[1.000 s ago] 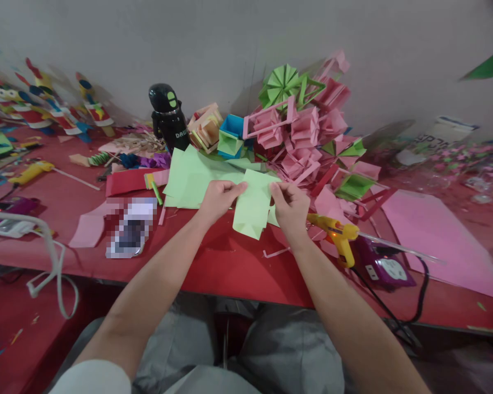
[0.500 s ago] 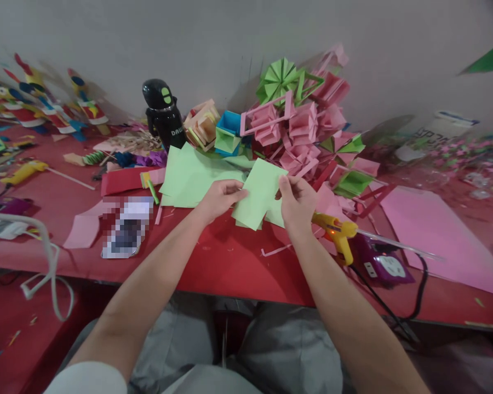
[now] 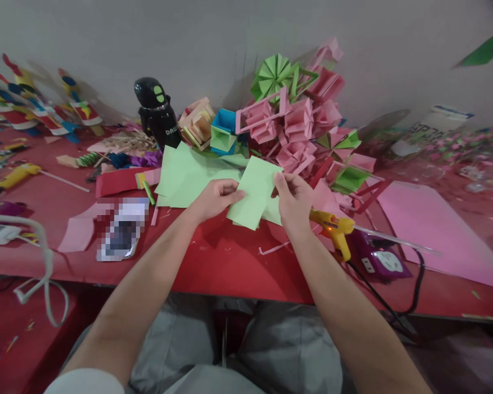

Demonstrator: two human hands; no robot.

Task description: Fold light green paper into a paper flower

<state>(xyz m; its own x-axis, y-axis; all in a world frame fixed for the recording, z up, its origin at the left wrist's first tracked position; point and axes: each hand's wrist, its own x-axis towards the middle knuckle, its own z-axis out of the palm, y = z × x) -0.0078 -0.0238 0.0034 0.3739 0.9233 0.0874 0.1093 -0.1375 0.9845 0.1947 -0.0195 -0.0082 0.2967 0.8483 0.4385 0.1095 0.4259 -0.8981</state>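
A light green rectangle of paper [image 3: 256,192] is held up between both hands, slightly tilted above the red table. My left hand [image 3: 218,198] pinches its left edge between thumb and fingers. At the upper right corner, my right hand [image 3: 292,198] grips it with the thumb on top. Another green edge shows just under its lower side; whether that is a second layer I cannot tell. Larger green sheets [image 3: 184,178] lie behind my left hand. A yellow glue gun [image 3: 334,229] rests just right of my right wrist.
Folded pink paper pieces [image 3: 298,120] are heaped against the wall. A black bottle [image 3: 158,112] stands at the back. A purple power socket [image 3: 380,257] and a pink sheet [image 3: 439,230] lie at right. A phone [image 3: 125,230] and a white cable [image 3: 47,257] are at left.
The whole view has shifted slightly, so things appear a little further left. Both hands keep the same hold on the green paper.
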